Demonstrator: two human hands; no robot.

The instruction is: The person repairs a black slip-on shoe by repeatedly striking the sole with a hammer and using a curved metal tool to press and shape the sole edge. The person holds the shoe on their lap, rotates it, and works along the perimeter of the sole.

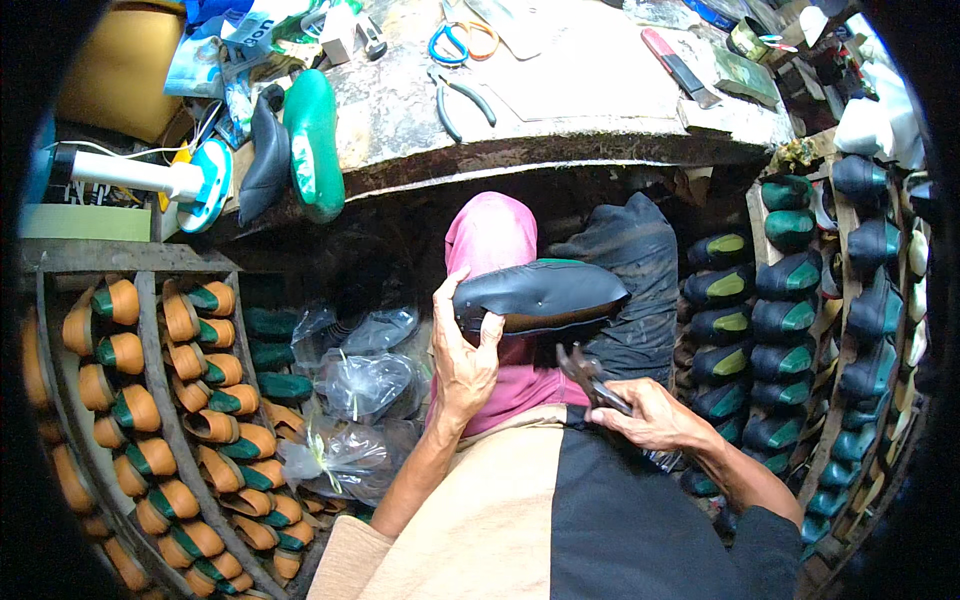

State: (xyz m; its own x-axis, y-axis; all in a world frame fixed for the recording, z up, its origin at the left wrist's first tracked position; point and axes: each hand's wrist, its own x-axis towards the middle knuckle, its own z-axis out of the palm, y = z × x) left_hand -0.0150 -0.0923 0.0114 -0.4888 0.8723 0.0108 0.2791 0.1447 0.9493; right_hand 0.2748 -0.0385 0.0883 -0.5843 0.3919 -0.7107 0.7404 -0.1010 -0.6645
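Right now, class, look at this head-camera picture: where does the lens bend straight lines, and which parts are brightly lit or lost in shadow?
Head view: the worn grey workbench edge bows; its top is bright, the space beneath it dark; black rounded corners.

Left hand (pixel 462 362) grips black shoe upper (pixel 540 296) on a last; right hand (pixel 650 415) holds pincers (pixel 590 376)
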